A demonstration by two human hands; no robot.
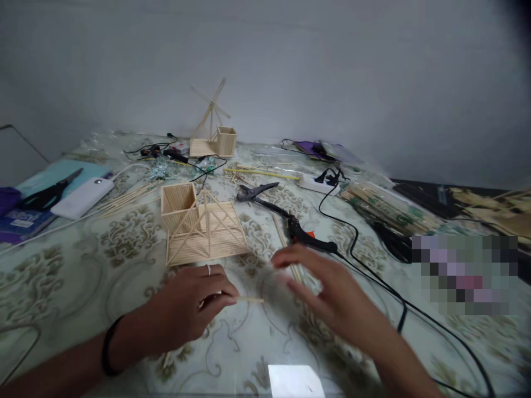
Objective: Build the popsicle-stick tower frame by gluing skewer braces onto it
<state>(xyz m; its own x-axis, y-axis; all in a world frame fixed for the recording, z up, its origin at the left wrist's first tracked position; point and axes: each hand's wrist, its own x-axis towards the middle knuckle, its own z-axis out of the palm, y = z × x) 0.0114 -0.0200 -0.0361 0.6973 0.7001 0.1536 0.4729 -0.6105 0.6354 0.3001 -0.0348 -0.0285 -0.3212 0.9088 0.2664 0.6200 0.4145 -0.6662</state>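
Note:
My left hand [194, 304] pinches a short thin wooden stick [251, 300], whose free end points right. To the right of it, my right hand [317, 279] is blurred, its thumb and fingers apart with nothing seen between them. Just beyond the left hand sits a model of wooden sticks [226, 232], a flat base with a square box [178, 202] and a triangular frame. Past the right hand lies a black hot glue gun [311, 237] with an orange trigger. A few loose sticks [280, 229] lie beside it, partly hidden by that hand.
A second stick model [226, 141] with crossed blades stands by the wall. Pliers [257, 192], a power strip [319, 183] and bagged sticks [385, 207] lie beyond my hands. Black scissors [52, 190] and a white power bank [83, 198] are at left. A black cable [381, 284] runs along the right.

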